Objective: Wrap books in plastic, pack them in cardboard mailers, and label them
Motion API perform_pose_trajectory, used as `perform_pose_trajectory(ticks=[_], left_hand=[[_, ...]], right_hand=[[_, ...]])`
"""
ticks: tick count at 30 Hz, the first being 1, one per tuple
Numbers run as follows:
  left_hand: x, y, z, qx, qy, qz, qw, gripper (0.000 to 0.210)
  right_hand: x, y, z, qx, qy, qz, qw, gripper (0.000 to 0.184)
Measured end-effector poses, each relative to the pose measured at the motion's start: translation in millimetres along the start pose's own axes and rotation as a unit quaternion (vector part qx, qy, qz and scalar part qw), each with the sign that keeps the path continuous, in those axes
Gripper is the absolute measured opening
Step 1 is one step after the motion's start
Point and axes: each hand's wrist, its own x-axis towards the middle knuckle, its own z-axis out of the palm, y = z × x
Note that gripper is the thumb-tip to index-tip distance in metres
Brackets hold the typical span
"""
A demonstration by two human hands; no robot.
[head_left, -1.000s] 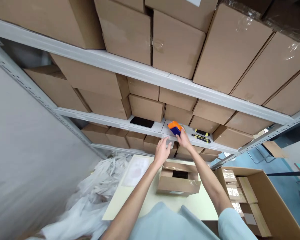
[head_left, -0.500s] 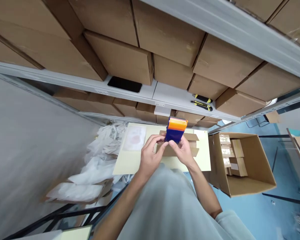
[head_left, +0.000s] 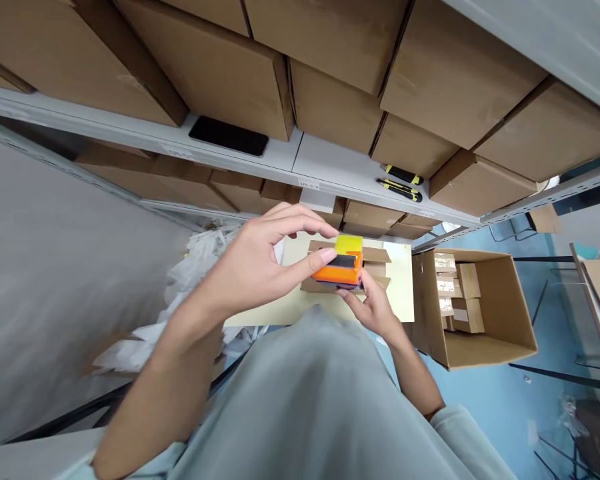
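A small orange and dark blue box (head_left: 341, 275) is held over the table with its orange end turned toward me. A black area shows on that end, and a yellow piece (head_left: 349, 244) rises behind it; whether it is a flap or contents I cannot tell. My right hand (head_left: 375, 308) grips the box from below and the right. My left hand (head_left: 265, 257) is raised at its left side, thumb and fingers apart, their tips beside the orange end and the yellow piece. Beneath the box, an open cardboard carton (head_left: 379, 269) lies on the pale yellow tabletop (head_left: 403, 293).
Cardboard boxes (head_left: 335, 100) fill the shelves ahead. On the shelf are a black phone (head_left: 229, 135) and two yellow-and-black utility knives (head_left: 400, 189). A large open carton (head_left: 500, 313) holding small boxes stands right. White packing material (head_left: 180, 280) is piled left.
My left hand has come off the box's lower side and risen to its upper left. The box has tipped, showing its orange end, and the yellow piece is now visible.
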Motion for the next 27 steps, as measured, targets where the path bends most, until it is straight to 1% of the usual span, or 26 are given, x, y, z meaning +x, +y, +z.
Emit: perform_pose_trajectory(ticks=[2, 7, 10, 12, 14, 16, 18, 20, 22, 24, 25, 27], left_hand=[[1, 1, 4.2, -0.026, -0.009, -0.013, 1.0, 0.017], [-2, -12, 18.2, -0.137, 0.052, -0.035, 0.989, 0.021], [-6, -18, 21.6, -0.177, 0.066, -0.052, 0.981, 0.02], [-9, -18, 22.2, -0.181, 0.072, -0.048, 0.98, 0.021], [-12, -16, 22.8, -0.143, 0.071, -0.024, 0.987, 0.022], [-15, -12, 24.1, -0.065, 0.061, 0.018, 0.996, 0.022], [-17, -7, 25.3, 0.01, 0.057, 0.053, 0.997, 0.021], [-21, -3, 24.8, 0.054, 0.073, 0.076, 0.993, 0.016], [-26, 0, 20.7, 0.084, 0.111, 0.123, 0.983, 0.006], [-32, 1, 12.9, 0.111, 0.169, 0.176, 0.963, 0.008], [-34, 2, 8.5, 0.118, 0.202, 0.185, 0.954, 0.009], [-39, 0, 1.7, 0.108, 0.258, 0.165, 0.946, 0.004]], right_hand=[[-3, -1, -6, -0.019, -0.003, 0.003, 1.0, 0.031], [-7, -4, -16, -0.044, -0.003, 0.006, 0.999, 0.026], [-9, -1, -20, -0.062, -0.005, -0.006, 0.998, 0.02], [-10, 2, -23, -0.076, -0.007, -0.015, 0.997, 0.018], [-9, 5, -25, -0.086, -0.006, -0.028, 0.996, 0.016], [-7, 7, -27, -0.091, -0.003, -0.045, 0.995, 0.012], [-5, 7, -28, -0.096, -0.001, -0.06, 0.994, 0.008], [-4, 6, -27, -0.102, -0.006, -0.071, 0.992, 0.005], [-5, 6, -26, -0.103, -0.012, -0.074, 0.992, 0.004], [-11, 5, -25, -0.102, -0.019, -0.057, 0.993, 0.007], [-15, 5, -25, -0.103, -0.025, -0.038, 0.994, 0.009], [-22, 3, -31, -0.101, -0.04, 0.007, 0.994, 0.015]])
